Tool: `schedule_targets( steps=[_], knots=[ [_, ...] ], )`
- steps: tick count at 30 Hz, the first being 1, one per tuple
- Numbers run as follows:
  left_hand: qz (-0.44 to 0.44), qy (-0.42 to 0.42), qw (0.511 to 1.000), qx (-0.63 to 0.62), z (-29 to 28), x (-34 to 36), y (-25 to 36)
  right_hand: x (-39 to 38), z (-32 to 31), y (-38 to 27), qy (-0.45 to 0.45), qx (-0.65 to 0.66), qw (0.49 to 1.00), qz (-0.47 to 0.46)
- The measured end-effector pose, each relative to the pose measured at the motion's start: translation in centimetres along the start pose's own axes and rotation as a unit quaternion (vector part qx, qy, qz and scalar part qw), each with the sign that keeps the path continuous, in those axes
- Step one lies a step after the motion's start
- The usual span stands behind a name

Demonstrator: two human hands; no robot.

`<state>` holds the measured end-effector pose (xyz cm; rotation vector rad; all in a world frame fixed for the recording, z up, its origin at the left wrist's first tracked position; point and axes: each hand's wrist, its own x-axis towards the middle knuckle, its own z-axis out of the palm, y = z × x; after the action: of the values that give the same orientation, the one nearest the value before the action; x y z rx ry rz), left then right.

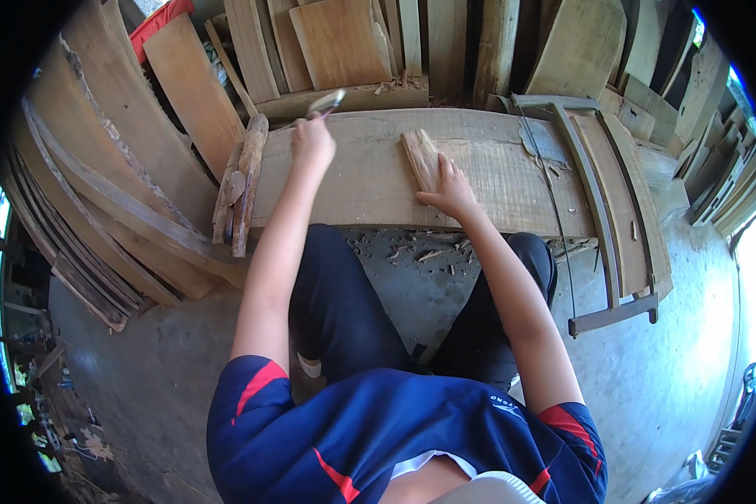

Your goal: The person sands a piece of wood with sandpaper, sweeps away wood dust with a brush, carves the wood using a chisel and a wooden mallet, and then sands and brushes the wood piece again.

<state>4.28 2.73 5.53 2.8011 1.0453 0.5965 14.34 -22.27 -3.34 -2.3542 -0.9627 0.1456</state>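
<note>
Wooden block (420, 158), short and rough-edged, lies on the table (361, 189), a thick broad plank, just right of its middle and tilted with its far end toward the left.

At the far left, long curved boards (113, 197) lean in a row, some with bark along their edges. Next to them, narrow rough wood strips (250, 181) lie across the left end of the table.

The left hand (313, 144) is raised near the table's far edge, its fingers wrapped around a short tool (328, 102) with a pale head; the tool is too small and blurred to identify. Behind it, upright planks (340, 42) stand against one another.

The right hand (454, 189) grips the near end of the block, thumb at the lower end and the other fingers along the right side. Wood shavings (433, 250) are scattered on the floor below.

Farther right, a wooden frame saw (595, 206) stands across the table's right end, with a thin dark line running along its left side. More stacked boards (727, 185) fill the right edge.
</note>
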Motion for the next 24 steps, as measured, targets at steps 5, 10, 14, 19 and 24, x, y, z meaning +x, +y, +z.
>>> schedule_targets(
  steps=[5,10,14,19,24],
  knots=[
    [0.009,-0.054,0.995,0.08,1.5,-2.4,-7.8,-1.3,-2.5,-2.5,-0.023,-0.079,0.987,0.135],
    [0.015,-0.097,0.985,0.138,3.1,-6.3,-11.2,-2.6,-3.3,-2.6,-0.043,-0.069,0.983,0.166],
    [0.018,-0.077,0.997,0.004,1.6,-7.8,-9.1,-3.6,-3.0,-2.2,0.028,-0.027,0.991,0.127],
    [0.083,-0.089,0.976,-0.183,0.2,-9.8,-3.7,-4.1,-2.6,-1.4,0.167,0.005,0.986,0.018],
    [0.28,-0.135,0.921,-0.236,-0.7,-10.1,1.5,-4.6,-4.3,-3.0,0.204,0.046,0.971,-0.114]
  ],
)
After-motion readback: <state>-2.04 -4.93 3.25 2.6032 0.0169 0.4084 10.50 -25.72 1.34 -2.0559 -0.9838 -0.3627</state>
